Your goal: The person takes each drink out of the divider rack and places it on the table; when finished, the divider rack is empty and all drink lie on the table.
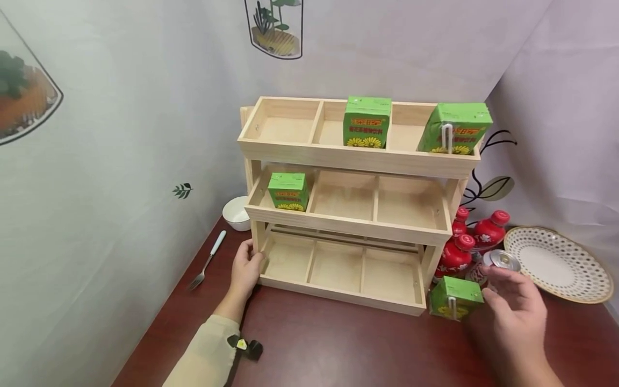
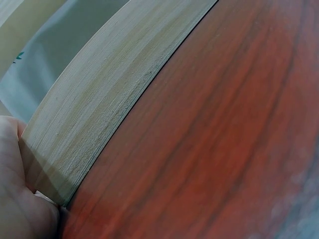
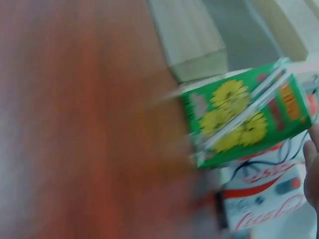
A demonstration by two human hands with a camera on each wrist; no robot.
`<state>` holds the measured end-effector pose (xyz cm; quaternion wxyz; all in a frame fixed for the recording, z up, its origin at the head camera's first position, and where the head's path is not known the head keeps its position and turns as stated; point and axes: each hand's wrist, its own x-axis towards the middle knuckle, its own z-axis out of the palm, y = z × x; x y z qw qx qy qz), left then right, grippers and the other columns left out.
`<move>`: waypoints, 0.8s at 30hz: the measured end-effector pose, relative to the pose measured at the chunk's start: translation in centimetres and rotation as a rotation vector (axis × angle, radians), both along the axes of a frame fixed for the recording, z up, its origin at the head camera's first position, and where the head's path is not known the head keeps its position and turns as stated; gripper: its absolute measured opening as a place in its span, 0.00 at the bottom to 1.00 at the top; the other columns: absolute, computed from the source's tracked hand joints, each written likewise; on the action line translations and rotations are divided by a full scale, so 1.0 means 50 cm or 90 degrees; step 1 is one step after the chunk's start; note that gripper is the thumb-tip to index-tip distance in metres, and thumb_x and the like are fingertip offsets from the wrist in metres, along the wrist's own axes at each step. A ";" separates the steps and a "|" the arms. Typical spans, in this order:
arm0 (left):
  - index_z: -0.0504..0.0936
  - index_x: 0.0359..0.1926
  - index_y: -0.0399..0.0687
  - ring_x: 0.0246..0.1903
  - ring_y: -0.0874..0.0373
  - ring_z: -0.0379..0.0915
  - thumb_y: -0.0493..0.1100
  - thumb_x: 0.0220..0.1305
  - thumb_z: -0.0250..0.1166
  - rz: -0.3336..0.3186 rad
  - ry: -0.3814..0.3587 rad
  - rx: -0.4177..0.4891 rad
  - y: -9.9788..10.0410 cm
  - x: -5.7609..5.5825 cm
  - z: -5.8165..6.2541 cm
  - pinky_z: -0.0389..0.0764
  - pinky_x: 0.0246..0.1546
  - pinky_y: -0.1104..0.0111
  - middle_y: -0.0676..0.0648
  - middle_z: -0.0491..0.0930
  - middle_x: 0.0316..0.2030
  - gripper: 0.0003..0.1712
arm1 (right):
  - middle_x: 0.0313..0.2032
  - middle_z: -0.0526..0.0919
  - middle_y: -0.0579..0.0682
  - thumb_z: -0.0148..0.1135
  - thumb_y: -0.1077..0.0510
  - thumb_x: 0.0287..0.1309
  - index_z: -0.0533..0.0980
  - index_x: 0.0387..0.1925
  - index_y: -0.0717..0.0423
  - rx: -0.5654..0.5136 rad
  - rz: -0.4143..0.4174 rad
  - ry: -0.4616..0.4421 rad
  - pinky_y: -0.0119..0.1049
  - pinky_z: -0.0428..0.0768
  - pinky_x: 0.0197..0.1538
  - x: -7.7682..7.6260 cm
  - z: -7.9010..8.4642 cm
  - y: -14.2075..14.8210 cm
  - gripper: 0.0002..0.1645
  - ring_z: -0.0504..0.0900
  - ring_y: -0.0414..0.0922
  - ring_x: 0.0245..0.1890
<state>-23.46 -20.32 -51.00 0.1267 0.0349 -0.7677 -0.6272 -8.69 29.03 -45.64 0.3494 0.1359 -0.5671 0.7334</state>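
A three-tier wooden rack (image 1: 338, 298) stands on the table, each tier split into three compartments. At its lower left corner my left hand (image 1: 246, 267) grips the end of the bottom tier; the left wrist view shows the hand at the end of the wooden board (image 2: 114, 84). My right hand (image 1: 519, 309) is beside a green drink carton (image 1: 455, 298) on the table, fingers loosely curved and apart from one another. A white straw (image 3: 246, 112) runs across that carton's front. Other green cartons stand on the top tier, middle (image 1: 367, 123) and right (image 1: 454, 129), and middle tier, left (image 1: 288, 192).
Right of the rack are several red bottles (image 1: 489, 230), a Coca-Cola can (image 1: 501, 260) and a large spotted plate (image 1: 556, 263) leaning at the wall. To the left are a white bowl (image 1: 236, 214) and a fork (image 1: 208, 260). White cloth hangs behind.
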 end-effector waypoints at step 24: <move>0.74 0.56 0.45 0.45 0.49 0.74 0.34 0.60 0.60 0.009 -0.013 -0.003 -0.001 -0.005 -0.008 0.73 0.43 0.59 0.38 0.79 0.47 0.22 | 0.44 0.78 0.67 0.57 0.84 0.44 0.72 0.42 0.82 0.264 0.008 0.061 0.31 0.71 0.58 -0.058 0.189 -0.183 0.18 0.77 0.48 0.50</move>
